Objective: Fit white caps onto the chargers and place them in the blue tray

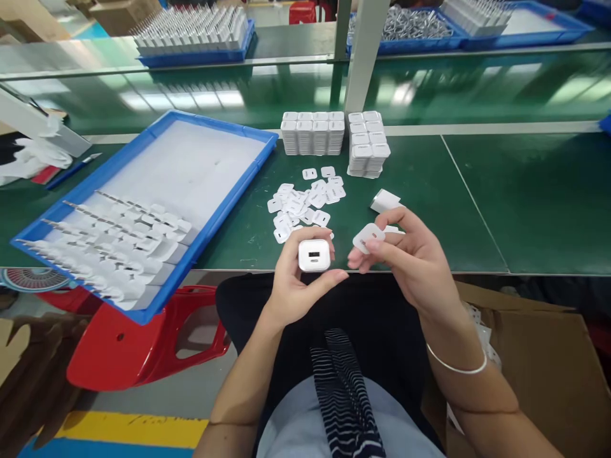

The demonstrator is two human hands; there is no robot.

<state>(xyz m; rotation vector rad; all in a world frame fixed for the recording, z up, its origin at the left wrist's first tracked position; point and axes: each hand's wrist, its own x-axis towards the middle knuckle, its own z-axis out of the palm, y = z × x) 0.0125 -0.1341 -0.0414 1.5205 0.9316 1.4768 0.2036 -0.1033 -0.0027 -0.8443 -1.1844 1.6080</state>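
My left hand (296, 273) is wrapped round a white charger (314, 256), its face with two port slots turned up toward me. To the right, my right hand (405, 254) pinches a thin white cover plate (368, 238) with small slots, held apart from the charger. Just beyond the right hand a white charger housing (386, 201) lies on the green bench. Loose white cover plates (298, 202) are scattered on the bench beyond my left hand. Behind them stand neat stacks of such plates (312, 135), with another block of stacks (368, 145) beside it.
A blue tray (241, 129) at left holds rows of white parts (138, 245) with metal prongs. Blue trays of similar parts (191, 32) and metal pieces (415, 25) rest on the upper shelf. A post (365, 57) rises behind the stacks. A red stool (119, 343) stands below.
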